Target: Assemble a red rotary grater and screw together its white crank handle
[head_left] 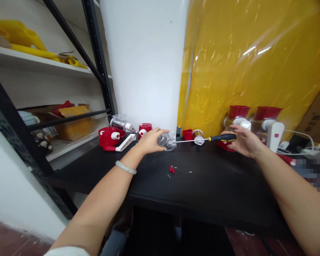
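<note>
My left hand [150, 140] grips a clear plastic part [171, 140] just above the black table [202, 192]. In my right hand [244, 141] is the end of a screwdriver [222, 138] with a black and yellow handle. Its long metal shaft lies nearly level, and the tip meets the right side of the clear part. Whether the tip sits on a screw is too small to tell. On the table below are a small red plastic piece [172, 169] and several tiny screws [190, 172].
Behind my left hand lie a red base [106, 138], a white crank handle [126, 142] and a clear housing [120, 121]. At the back stands a drum [198, 137]. On the right are assembled red-topped devices [268, 113]. A shelf rack [101, 81] borders the left.
</note>
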A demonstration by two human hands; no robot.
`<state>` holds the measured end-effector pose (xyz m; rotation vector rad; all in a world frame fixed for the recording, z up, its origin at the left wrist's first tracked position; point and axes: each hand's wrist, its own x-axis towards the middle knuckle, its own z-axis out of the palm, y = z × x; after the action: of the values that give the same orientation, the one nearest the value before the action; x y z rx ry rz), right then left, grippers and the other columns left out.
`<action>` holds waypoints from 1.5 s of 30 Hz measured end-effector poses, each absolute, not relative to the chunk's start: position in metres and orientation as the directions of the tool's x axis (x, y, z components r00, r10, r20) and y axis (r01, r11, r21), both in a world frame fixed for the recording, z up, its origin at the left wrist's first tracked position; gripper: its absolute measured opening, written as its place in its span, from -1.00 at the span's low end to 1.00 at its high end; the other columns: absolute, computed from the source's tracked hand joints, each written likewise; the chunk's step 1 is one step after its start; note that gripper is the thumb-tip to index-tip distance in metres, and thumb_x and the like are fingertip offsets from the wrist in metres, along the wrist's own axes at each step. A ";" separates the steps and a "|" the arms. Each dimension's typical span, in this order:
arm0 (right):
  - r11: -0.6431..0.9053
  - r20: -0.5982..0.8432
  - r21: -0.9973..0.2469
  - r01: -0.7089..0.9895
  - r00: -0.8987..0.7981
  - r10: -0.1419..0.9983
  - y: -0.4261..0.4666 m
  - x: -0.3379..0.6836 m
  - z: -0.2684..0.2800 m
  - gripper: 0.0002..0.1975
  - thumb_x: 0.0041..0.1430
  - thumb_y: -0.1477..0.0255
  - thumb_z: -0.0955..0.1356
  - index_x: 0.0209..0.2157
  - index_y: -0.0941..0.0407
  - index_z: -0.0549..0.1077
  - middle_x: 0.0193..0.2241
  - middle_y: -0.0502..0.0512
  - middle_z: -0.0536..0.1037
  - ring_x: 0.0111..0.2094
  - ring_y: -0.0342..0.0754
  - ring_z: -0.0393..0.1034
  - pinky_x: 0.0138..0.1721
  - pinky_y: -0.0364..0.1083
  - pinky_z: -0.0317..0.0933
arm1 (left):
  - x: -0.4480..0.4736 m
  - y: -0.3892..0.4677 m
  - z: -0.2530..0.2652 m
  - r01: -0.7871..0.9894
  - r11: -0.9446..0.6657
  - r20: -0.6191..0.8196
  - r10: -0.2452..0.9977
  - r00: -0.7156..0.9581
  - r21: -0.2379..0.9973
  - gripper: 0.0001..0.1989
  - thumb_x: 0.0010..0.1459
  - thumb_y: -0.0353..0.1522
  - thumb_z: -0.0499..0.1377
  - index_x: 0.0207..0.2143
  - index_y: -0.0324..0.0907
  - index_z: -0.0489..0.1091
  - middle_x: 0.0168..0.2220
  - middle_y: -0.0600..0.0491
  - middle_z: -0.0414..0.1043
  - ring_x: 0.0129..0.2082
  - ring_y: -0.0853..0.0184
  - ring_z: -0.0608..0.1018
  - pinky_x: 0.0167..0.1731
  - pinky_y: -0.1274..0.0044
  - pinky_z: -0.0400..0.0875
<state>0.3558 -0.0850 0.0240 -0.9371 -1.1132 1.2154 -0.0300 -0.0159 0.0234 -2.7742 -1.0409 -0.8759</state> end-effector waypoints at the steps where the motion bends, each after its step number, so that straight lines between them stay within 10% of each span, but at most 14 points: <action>1: 0.173 0.175 -0.956 -0.237 0.013 0.984 -0.086 0.356 0.025 -0.65 0.02 0.45 0.36 -0.18 -0.12 0.20 -0.30 -0.03 0.55 -0.47 -0.08 0.45 -0.56 -0.17 0.27 | -0.030 -0.016 0.023 0.618 -0.772 0.525 0.591 0.613 0.148 -0.24 -0.13 -0.22 0.38 0.16 0.03 0.23 -0.01 0.00 0.34 -0.05 0.15 0.47 -0.05 0.36 0.37; 5: 0.321 0.309 -0.941 -0.105 0.120 0.944 -0.083 0.352 0.023 -0.58 0.00 0.44 0.44 -0.16 -0.09 0.21 -0.45 -0.09 0.51 -0.56 -0.16 0.41 -0.52 -0.20 0.30 | -0.030 -0.016 0.022 0.619 -0.771 0.529 0.592 0.609 0.149 -0.23 -0.13 -0.21 0.37 0.16 0.01 0.22 0.00 -0.01 0.34 -0.05 0.14 0.47 -0.06 0.36 0.37; 9: 0.312 0.360 -0.921 0.234 0.198 0.912 -0.076 0.346 0.020 -0.70 0.16 0.09 0.30 -0.28 0.03 0.28 -0.75 -0.09 0.35 -0.83 -0.22 0.08 -0.80 -0.24 -0.08 | -0.029 -0.016 0.022 0.631 -0.763 0.525 0.598 0.605 0.141 -0.23 -0.13 -0.20 0.37 0.16 0.01 0.22 -0.01 -0.01 0.34 -0.06 0.14 0.48 -0.08 0.37 0.38; 16: 0.133 0.145 -0.967 -0.219 -0.041 0.989 -0.087 0.355 0.028 -0.81 0.06 0.40 0.34 -0.25 -0.03 0.30 -0.44 -0.01 0.52 -0.52 -0.11 0.41 -0.48 -0.13 0.30 | -0.029 -0.014 0.022 0.631 -0.761 0.522 0.603 0.603 0.149 -0.22 -0.14 -0.20 0.38 0.16 0.02 0.23 -0.04 0.00 0.35 -0.09 0.15 0.47 -0.11 0.37 0.38; 26: 0.279 0.346 -0.891 0.358 0.137 0.928 -0.074 0.357 0.015 -0.53 0.21 0.02 0.23 -0.56 0.10 0.25 -0.83 -0.07 0.23 -0.80 -0.25 0.03 -0.75 -0.22 -0.07 | -0.027 -0.015 0.022 0.638 -0.759 0.527 0.597 0.605 0.128 -0.23 -0.13 -0.17 0.37 0.16 0.03 0.22 -0.05 0.02 0.36 -0.08 0.17 0.47 -0.11 0.39 0.37; 34: 0.432 0.445 -0.893 0.125 0.379 0.811 -0.062 0.366 0.012 -0.66 0.15 0.16 0.35 -0.52 0.09 0.28 -0.80 -0.05 0.28 -0.76 -0.19 0.14 -0.75 -0.20 0.05 | -0.027 -0.018 0.024 0.675 -0.723 0.522 0.636 0.569 0.146 -0.22 -0.14 -0.16 0.37 0.16 0.02 0.21 -0.04 0.01 0.37 -0.07 0.14 0.47 -0.10 0.37 0.37; 45: 0.514 0.433 -0.857 -0.010 0.525 0.732 -0.075 0.361 0.029 -0.83 0.14 0.35 0.22 -0.53 0.04 0.26 -0.84 -0.07 0.17 -0.79 -0.18 0.00 -0.82 -0.15 -0.12 | -0.012 0.005 0.002 0.516 -0.508 0.558 0.827 0.069 0.689 -0.23 -0.19 -0.01 0.36 -0.07 -0.17 0.07 -0.02 -0.15 0.31 0.00 0.15 0.45 -0.01 0.31 0.35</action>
<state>0.3610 -0.0745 0.0294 -0.9318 -0.9181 0.5306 -0.0116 0.0047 0.0021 -2.4997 -1.6461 -1.7300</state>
